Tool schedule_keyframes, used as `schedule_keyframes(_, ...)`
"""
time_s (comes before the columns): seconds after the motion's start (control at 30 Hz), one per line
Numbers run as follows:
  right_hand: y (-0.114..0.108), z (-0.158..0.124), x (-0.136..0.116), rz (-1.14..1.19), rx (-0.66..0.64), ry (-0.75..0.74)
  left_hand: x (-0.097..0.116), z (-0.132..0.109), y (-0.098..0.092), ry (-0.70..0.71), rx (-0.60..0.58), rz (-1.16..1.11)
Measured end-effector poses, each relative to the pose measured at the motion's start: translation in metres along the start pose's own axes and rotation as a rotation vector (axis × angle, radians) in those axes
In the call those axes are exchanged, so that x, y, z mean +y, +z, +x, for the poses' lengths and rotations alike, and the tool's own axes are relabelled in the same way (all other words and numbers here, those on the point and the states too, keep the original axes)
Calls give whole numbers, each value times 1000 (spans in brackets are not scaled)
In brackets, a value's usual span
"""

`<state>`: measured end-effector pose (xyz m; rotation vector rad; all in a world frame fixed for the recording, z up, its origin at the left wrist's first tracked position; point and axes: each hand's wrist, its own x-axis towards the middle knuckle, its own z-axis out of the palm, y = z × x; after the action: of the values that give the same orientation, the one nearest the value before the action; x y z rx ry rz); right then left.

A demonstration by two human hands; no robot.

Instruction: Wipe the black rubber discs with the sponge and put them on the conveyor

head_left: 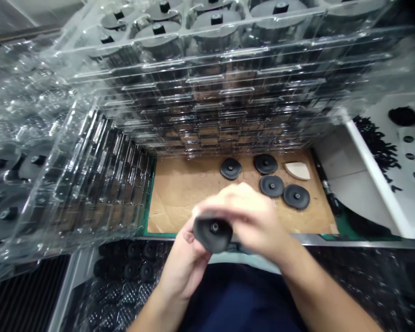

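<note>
A black, rounded dish-shaped part (205,236) with a small round stub at its centre is held up in front of my body, tilted. My left hand (185,267) grips it from the lower left, its fingers partly hidden behind the part. Over its top edge and right side curls my right hand (251,219), smeared a little by motion. Beyond my hands, several similar black parts (271,186) lie stub-up on a brown cardboard sheet (180,189). A pale, curved wedge-shaped piece (297,170) rests beside them at the right.
Tall stacks of clear plastic trays (221,87) rise at the back and left (107,170), the top ones holding grey-black parts. At the right, a white partition (376,175) borders a surface with a pile of small black pieces (376,143). Filled dark trays (124,286) sit lower left.
</note>
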<state>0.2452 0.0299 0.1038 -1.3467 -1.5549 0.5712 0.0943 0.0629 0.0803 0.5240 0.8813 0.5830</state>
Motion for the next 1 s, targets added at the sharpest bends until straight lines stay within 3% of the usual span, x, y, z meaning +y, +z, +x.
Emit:
schedule_keyframes(0.1,9,-20,44,-89,74,350,1,1,-5,20,-19,-67)
schedule_keyframes(0.2,24,-51,74,-121,40,419,2,4,-9,21,-34,-104)
schedule_keyframes(0.27,28,-64,78,-116,31,444,2,5,-8,11,-43,-107)
schedule_keyframes(0.33,25,-64,67,-115,63,479,2,6,-6,-6,-39,-100)
schedule_keyframes(0.43,13,-40,29,-112,216,477,1,5,0,-21,-38,-89)
schedule_keyframes(0.5,8,-22,-1,-88,326,319,1,4,2,-29,-53,-83)
schedule_keyframes(0.6,9,-7,-31,-59,166,71,2,2,-1,-72,-57,-74)
schedule_keyframes(0.67,10,-6,-36,-12,-24,82,3,2,-5,-84,-17,-66)
schedule_keyframes(0.73,10,-5,-34,-8,-126,132,2,2,-5,-78,13,-60)
schedule_keyframes(0.87,13,-3,-31,-187,104,55,2,0,2,-131,-101,-95)
schedule_keyframes(0.9,12,-4,-32,-173,109,24,4,-1,3,-136,-115,-105)
schedule_keyframes(1.0,2,-15,-36,-58,-64,16,10,-2,3,-95,-117,-105)
